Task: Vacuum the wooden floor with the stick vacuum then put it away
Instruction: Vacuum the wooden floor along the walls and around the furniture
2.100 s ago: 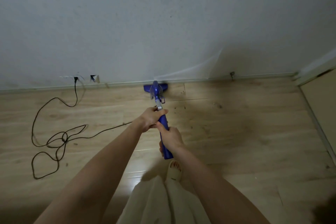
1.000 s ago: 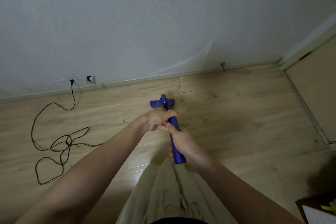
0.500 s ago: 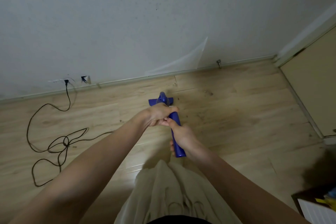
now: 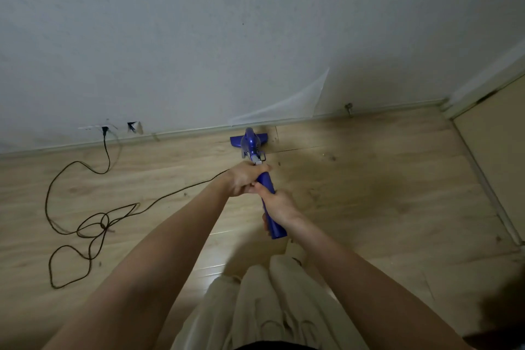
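A blue stick vacuum [image 4: 250, 145] stands on the wooden floor [image 4: 369, 193] with its head against the skirting board. My left hand [image 4: 245, 180] grips the upper part of the blue handle. Just below it, my right hand [image 4: 277, 206] grips the same handle, whose end sticks out toward me. Small dark specks lie on the boards right of the vacuum head.
A black power cord [image 4: 85, 224] runs from a wall socket [image 4: 104, 129] and lies in loose loops on the floor at left. A door [image 4: 500, 150] and its frame close off the right side. A peeling film [image 4: 298, 102] hangs on the white wall.
The vacuum head has gone forward from mid-floor to the skirting board. Both arms have stretched out with it, and both hands keep their grip.
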Motion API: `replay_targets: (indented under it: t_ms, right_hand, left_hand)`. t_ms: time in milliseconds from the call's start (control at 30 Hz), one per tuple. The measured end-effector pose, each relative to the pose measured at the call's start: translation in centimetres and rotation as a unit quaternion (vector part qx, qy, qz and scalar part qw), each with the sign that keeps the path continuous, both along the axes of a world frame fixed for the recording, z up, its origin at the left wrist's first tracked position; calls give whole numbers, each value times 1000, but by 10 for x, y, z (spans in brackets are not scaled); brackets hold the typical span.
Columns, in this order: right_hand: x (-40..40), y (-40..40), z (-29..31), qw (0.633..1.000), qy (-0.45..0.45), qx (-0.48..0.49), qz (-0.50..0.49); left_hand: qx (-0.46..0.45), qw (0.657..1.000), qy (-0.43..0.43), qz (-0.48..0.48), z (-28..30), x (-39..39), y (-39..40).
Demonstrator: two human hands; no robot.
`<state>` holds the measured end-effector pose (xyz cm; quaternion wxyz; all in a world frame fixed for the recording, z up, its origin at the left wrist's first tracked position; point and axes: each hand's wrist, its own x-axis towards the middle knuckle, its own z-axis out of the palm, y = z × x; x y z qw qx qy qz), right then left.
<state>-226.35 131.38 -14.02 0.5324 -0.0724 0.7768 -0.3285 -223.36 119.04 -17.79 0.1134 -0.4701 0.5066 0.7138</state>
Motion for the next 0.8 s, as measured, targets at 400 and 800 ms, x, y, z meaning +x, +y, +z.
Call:
replay_targets:
  t_ms: [400, 800]
  right_hand:
    - [-115, -13, 18, 999, -51, 8, 6]
    - [-131, -23, 11, 995, -81, -14, 51]
  left_hand:
    - [13, 1000, -26, 8, 5, -106, -20]
    - [22, 997, 7, 76, 6, -108, -17]
